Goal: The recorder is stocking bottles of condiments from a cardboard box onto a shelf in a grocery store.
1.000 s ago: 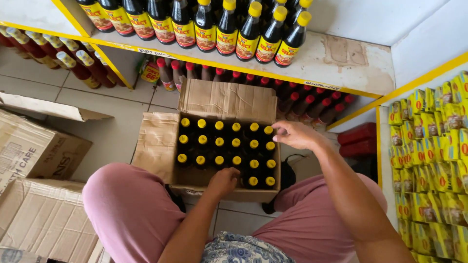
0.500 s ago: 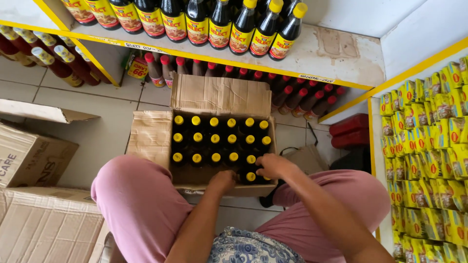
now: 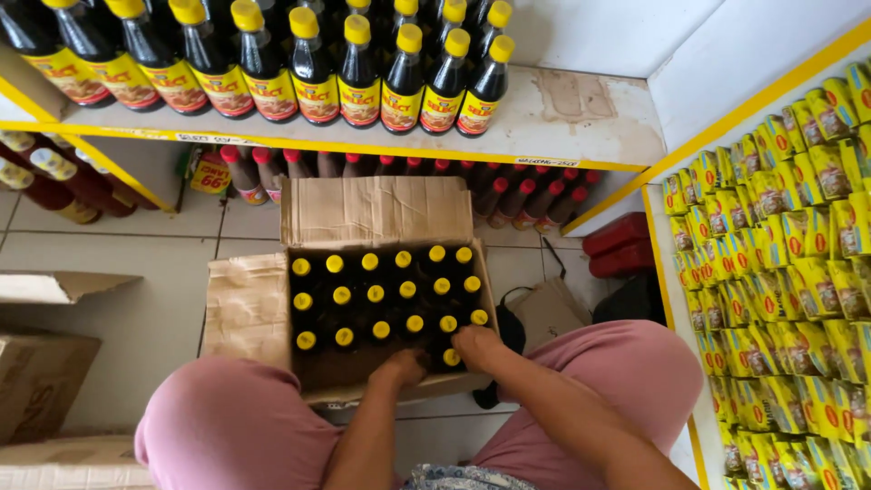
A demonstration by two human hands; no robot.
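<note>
An open cardboard box point(image 3: 374, 211) stands on the floor between my knees. It holds several dark bottles with yellow caps point(image 3: 374, 293) in rows. Part of the near row, at the left, shows bare box bottom. My left hand point(image 3: 399, 367) reaches into the near row with its fingers curled down around a bottle whose cap is hidden. Beside it, my right hand point(image 3: 476, 345) is closed over a bottle at the near right corner. One yellow cap point(image 3: 451, 357) shows between the two hands.
A white shelf with a yellow edge point(image 3: 581, 118) carries several dark yellow-capped bottles point(image 3: 313, 63); red-capped bottles point(image 3: 508, 195) lie under it. Yellow packets point(image 3: 789, 272) fill the right-hand rack. Cardboard boxes point(image 3: 41, 381) stand at the left. My pink-trousered knees point(image 3: 227, 417) flank the box.
My right hand has come back from the box's far right edge to the near right corner. My left hand stays in the near row. The view has shifted slightly.
</note>
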